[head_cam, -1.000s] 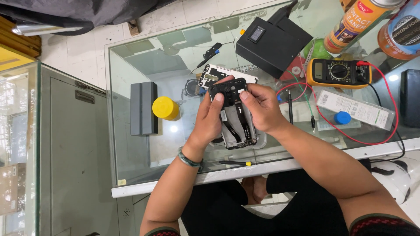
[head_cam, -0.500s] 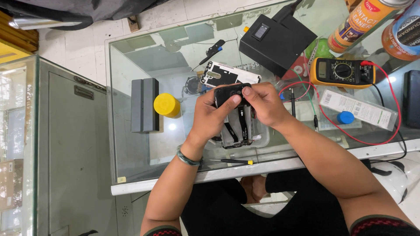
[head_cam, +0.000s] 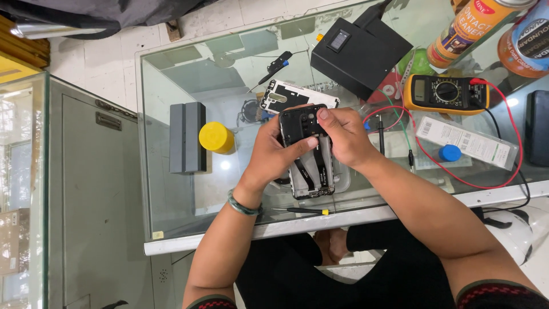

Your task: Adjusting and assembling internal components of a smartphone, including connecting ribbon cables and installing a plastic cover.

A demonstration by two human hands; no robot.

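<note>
Grey block: I see a grey rectangular block [head_cam: 187, 137] standing on the glass surface [head_cam: 171, 189], well off to the left of my left hand.
Yellow cap: a round yellow cap [head_cam: 215, 137] sits just right of the block, between it and my left hand.
Left hand: my left hand [head_cam: 274, 151] is curled closed around the left edge of the opened phone [head_cam: 311, 154], with the thumb laid across its dark upper part.
Opened phone: it is gripped between both hands above the surface, back off, its top under my thumbs and its lower end sticking out below them toward me.
White back cover: a white phone cover [head_cam: 297, 97] lies on the surface just beyond my fingertips.
Small screwdriver: a thin screwdriver [head_cam: 303, 211] with a yellow end lies below the phone, near my left wrist.
Right hand: my right hand [head_cam: 346, 137] is closed on the phone's right edge, thumb pressing at its top.
Black box: a black box [head_cam: 360, 54] sits beyond my right hand.
Multimeter: a yellow-cased multimeter [head_cam: 446, 92] with red and black leads lies to the right of my right hand, well apart.
</note>
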